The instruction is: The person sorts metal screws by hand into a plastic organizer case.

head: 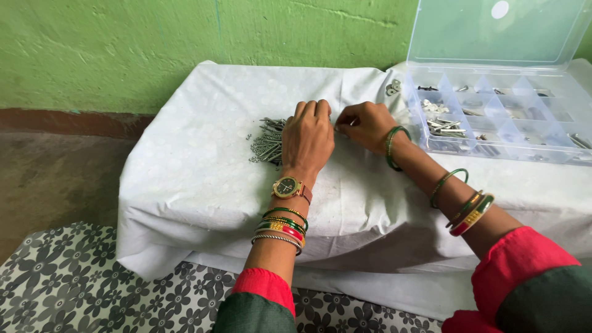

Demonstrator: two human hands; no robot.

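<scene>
1. A clear plastic compartment box (pixel 493 117) sits to the right of the hands, lid (pixel 493 31) raised, small metal parts in its cells.
2. A white cloth (pixel 185 172) lies under the hands.
3. A green wall (pixel 123 49) rises beyond them.
4. A flowered fabric (pixel 92 277) spreads below the wrists.

Green wall (pixel 123 49); white-draped table (pixel 197 179)

A white cloth (pixel 203 179) with a faint blotchy print covers the desk. The screws (pixel 268 142) are dull silver. The far wall (pixel 123 49) is green (a brown band along its foot). The near fabric (pixel 92 277) is grey with black flowers. The right box (pixel 499 117) is clear plastic. Bangles (pixel 280 225) are green, gold, red and silver; sleeves (pixel 265 287) red, edged green.
</scene>
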